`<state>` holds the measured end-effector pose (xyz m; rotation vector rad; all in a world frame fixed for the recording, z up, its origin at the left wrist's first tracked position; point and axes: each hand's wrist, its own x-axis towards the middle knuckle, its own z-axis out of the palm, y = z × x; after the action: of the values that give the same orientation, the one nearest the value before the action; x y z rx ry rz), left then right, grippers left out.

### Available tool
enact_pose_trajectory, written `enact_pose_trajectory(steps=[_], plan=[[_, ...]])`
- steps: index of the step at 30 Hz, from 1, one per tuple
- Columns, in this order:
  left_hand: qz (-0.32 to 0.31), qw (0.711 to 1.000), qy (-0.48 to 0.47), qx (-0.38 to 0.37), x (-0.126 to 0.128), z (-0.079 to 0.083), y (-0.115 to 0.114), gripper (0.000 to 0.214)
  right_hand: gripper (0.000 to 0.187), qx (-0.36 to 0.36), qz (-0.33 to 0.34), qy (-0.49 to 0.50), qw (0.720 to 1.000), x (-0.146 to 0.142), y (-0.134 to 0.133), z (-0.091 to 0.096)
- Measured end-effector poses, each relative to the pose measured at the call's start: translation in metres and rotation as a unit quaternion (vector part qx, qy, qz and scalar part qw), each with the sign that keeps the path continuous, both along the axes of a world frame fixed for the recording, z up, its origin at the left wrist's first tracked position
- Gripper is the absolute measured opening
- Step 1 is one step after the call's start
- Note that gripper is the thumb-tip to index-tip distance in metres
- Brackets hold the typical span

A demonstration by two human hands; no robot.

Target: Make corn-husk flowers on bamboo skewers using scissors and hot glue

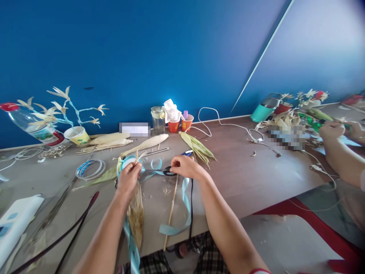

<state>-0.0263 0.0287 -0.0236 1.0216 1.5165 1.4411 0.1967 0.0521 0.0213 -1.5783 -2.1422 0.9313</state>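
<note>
My left hand (pixel 129 179) is closed in a pinch on a pale strip of corn husk (pixel 137 156) that sticks up above the fingers. In my right hand (pixel 186 166) are black-handled scissors (pixel 169 171), their blades pointing left towards the left hand. Whether the blades touch the husk I cannot tell. Behind the left hand a roll of light blue ribbon (pixel 124 163) is partly hidden. A loose length of blue ribbon (pixel 186 205) curls on the table below the right hand. A brown-stained husk (pixel 135 219) lies below my left hand, beside a thin stick (pixel 171 213).
Dry husks (pixel 151 143) and a green husk (pixel 196 146) lie further back. At left stand a husk-flower branch in a paper cup (pixel 76 136) and a tilted plastic bottle (pixel 40 127). A glass jar (pixel 158 118) stands by the wall. Another person's hands (pixel 332 131) work at right.
</note>
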Motion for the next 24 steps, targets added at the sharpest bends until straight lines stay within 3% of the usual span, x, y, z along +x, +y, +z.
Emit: enact_pose_trajectory(steps=[4,12,15,18,21,24], plan=[[-0.011,0.994,-0.106,-0.005,0.001,0.005,-0.001,0.026,0.012,-0.005,-0.008,0.043,0.999,0.012,0.005,-0.003],[0.004,0.987,-0.158,-0.007,0.001,0.007,-0.001,0.022,0.009,-0.010,0.021,0.115,0.993,0.020,0.010,-0.013],[0.002,0.985,-0.173,-0.006,0.000,0.006,0.000,0.022,0.004,-0.035,0.065,0.081,0.994,0.015,0.006,-0.010],[-0.009,0.983,-0.182,-0.008,0.001,0.010,-0.003,0.025,0.010,-0.004,0.119,0.055,0.991,-0.001,-0.002,-0.009],[-0.042,0.981,-0.189,-0.020,0.006,0.018,-0.008,0.029,0.013,0.041,0.089,0.159,0.982,-0.023,-0.010,-0.012],[-0.077,0.981,-0.176,-0.036,0.016,0.024,-0.014,0.030,0.020,0.040,0.028,0.277,0.960,-0.042,-0.015,-0.018]])
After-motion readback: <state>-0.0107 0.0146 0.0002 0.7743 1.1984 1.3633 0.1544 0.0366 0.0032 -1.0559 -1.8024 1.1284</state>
